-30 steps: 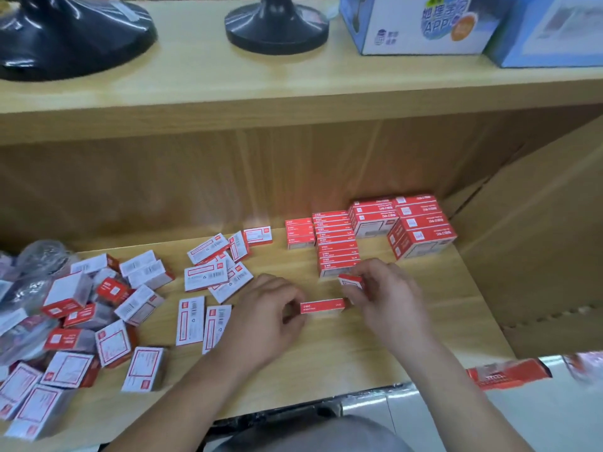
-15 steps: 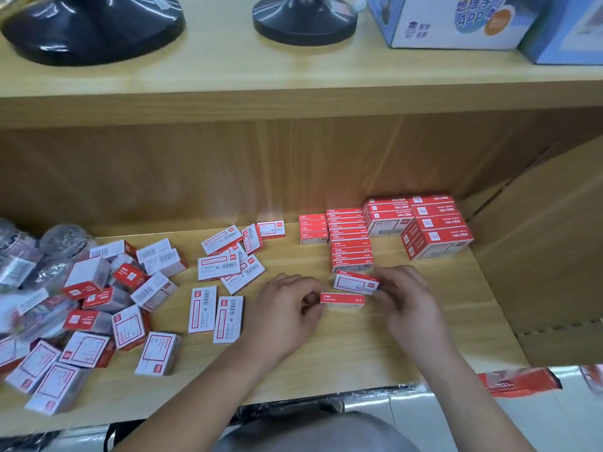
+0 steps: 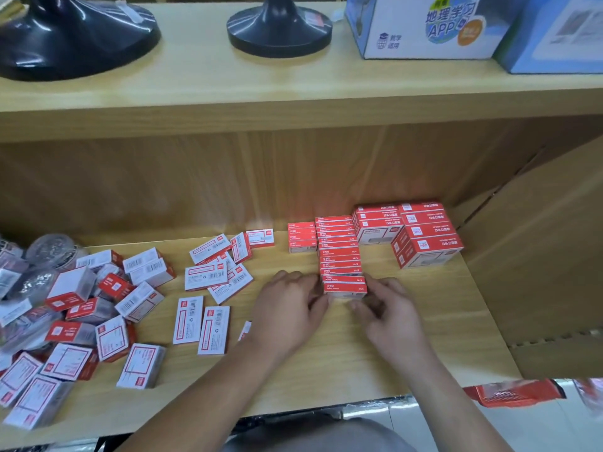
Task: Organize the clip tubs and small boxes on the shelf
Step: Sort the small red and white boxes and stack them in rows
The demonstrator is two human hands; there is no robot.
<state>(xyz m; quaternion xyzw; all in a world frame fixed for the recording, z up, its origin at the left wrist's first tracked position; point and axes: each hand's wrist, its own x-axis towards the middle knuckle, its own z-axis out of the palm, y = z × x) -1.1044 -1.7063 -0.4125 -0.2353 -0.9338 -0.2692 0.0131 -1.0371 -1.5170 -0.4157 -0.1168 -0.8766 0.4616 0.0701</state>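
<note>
My left hand [image 3: 287, 308] and right hand [image 3: 388, 308] pinch the front box [image 3: 345, 288] by its ends. I'd press it flush against the red row [image 3: 337, 249], edges squared.

The lower shelf board [image 3: 326, 370] is pale yellowish wood with a fine grain, evenly lit. Behind it rises a darker wood-grain back panel [image 3: 195, 184], shaded by the upper shelf board [image 3: 228, 93] above. On that upper board stand a large black round base [image 3: 75, 40], a smaller black base [image 3: 279, 31], a blue-and-white printed carton [image 3: 424, 27] and a blue box [image 3: 554, 34]. Right of the lower board a wooden side panel [image 3: 538, 256] slants outward. Below its front edge lies a pale, glossy tiled floor [image 3: 456, 425].
</note>
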